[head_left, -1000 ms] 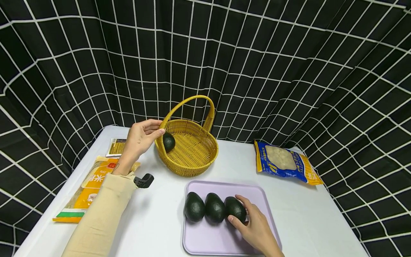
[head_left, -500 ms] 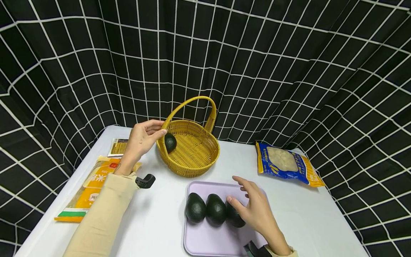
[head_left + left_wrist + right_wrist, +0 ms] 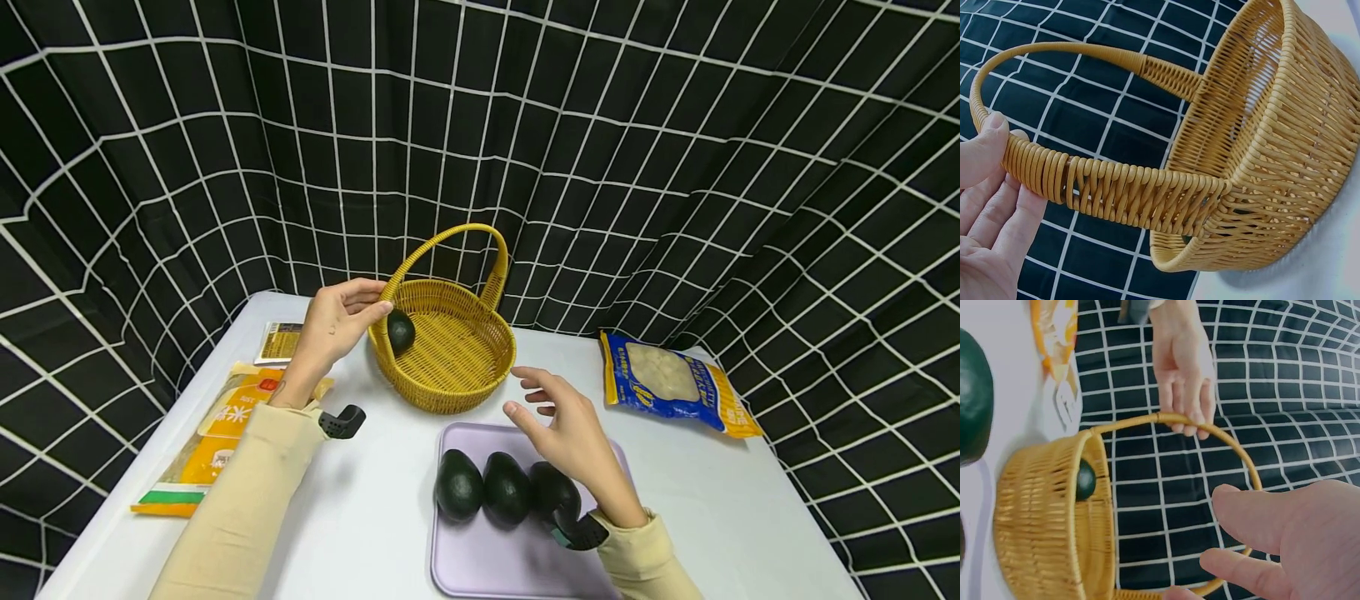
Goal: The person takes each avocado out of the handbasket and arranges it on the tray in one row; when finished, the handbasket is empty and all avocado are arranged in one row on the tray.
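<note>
My left hand (image 3: 337, 325) pinches the left side of the handle on a yellow wicker basket (image 3: 450, 392); the left wrist view shows thumb and fingers on the wrapped handle (image 3: 1116, 187). One dark green avocado (image 3: 401, 332) lies inside, against the basket's left wall. My right hand (image 3: 573, 429) hangs with spread, slightly bent fingers over the far part of a pale purple tray (image 3: 487, 567), nothing in its grasp. A row of three avocados rests on the tray: a left one (image 3: 459, 486), a middle one (image 3: 507, 489) and a right one (image 3: 551, 486), partly covered by the wrist strap.
An orange food packet (image 3: 217, 442) lies on the left of the white table, with a small flat packet (image 3: 279, 342) behind it. To the right is a blue and yellow bag (image 3: 675, 383). A black curtain with a white grid (image 3: 465, 125) stands behind the table.
My right hand has let go of the right avocado on the tray and moved up and left towards the basket. My left hand stays on the handle.
</note>
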{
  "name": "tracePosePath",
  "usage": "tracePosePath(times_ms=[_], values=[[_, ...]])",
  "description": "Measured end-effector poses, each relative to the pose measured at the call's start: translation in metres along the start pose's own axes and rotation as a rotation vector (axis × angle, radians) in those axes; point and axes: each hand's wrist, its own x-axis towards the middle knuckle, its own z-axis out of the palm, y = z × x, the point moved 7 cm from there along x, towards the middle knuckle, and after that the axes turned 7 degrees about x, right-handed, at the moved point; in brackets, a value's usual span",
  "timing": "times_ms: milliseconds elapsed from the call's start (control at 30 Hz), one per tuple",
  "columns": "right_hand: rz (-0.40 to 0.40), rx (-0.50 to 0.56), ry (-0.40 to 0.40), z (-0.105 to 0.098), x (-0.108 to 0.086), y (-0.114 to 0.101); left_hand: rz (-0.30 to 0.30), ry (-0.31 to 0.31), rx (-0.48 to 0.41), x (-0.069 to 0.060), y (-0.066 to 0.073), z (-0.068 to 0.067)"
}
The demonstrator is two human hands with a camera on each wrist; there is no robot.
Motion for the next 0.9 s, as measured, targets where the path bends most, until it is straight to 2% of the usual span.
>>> tracePosePath(times_ms=[300, 500, 900], values=[[-0.02, 0.039, -0.052, 0.009, 0.037, -0.012, -0.014, -0.004, -0.011, 0.0, -0.001, 0.0], [0.007, 0.028, -0.091, 0.019, 0.058, -0.016, -0.028, -0.008, -0.016, 0.0, -0.002, 0.0], [0.028, -0.004, -0.186, 0.046, 0.094, -0.02, 0.007, 0.001, -0.02, -0.001, 0.001, 0.0]])
